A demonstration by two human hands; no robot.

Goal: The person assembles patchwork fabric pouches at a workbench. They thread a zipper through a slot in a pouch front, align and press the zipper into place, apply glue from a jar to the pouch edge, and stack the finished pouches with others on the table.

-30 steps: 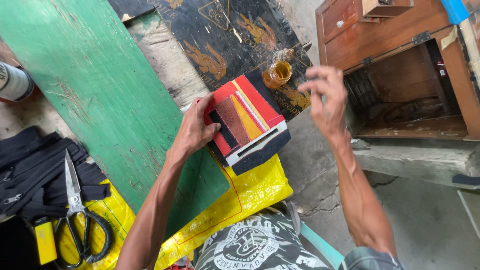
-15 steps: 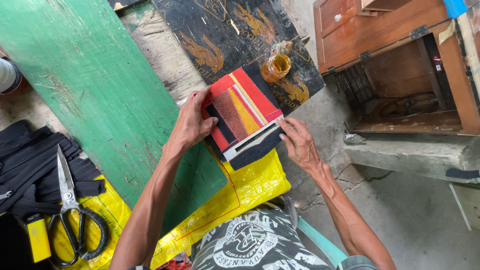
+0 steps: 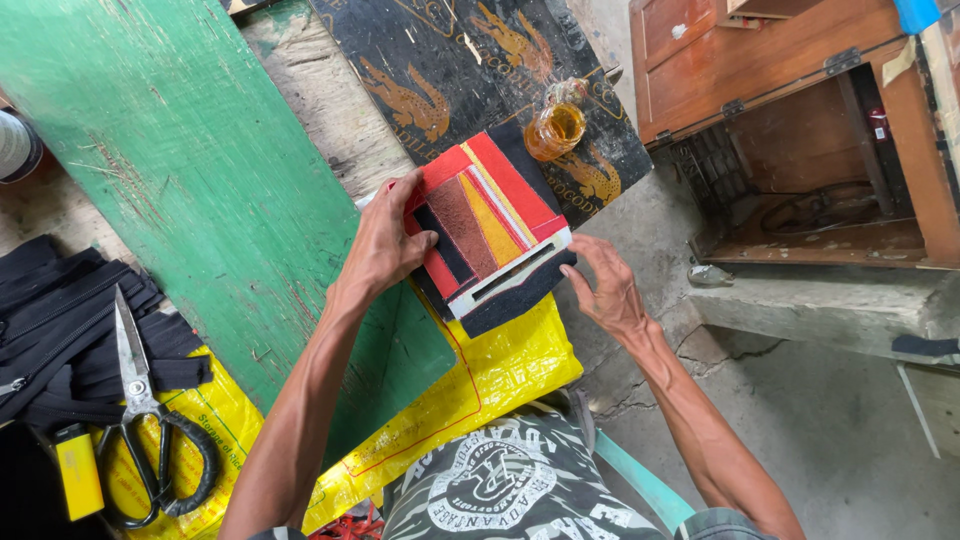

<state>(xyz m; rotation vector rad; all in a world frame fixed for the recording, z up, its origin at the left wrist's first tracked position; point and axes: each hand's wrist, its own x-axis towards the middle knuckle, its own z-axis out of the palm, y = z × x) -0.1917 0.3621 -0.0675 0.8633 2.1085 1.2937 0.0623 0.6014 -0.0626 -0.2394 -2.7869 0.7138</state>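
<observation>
A patchwork panel (image 3: 487, 222) of red, brown, orange, black and white strips lies across the edge of a green board (image 3: 190, 190) and a black printed board (image 3: 450, 60). My left hand (image 3: 385, 240) presses down on the panel's left side, fingers spread over the black and red strips. My right hand (image 3: 605, 285) rests at the panel's lower right corner, its fingertips touching the dark edge beside the white strip with a slot. Just beyond the panel's far corner stands a small jar of amber liquid (image 3: 555, 128).
Black-handled scissors (image 3: 145, 420) and a yellow lighter (image 3: 78, 470) lie at lower left beside a pile of black zippers (image 3: 60, 330). A yellow plastic sheet (image 3: 490, 380) lies under the boards. An open wooden cabinet (image 3: 800, 130) stands at right on a concrete floor.
My right hand came down from near the jar to the panel's lower right corner. The left hand stayed pressed on the panel.
</observation>
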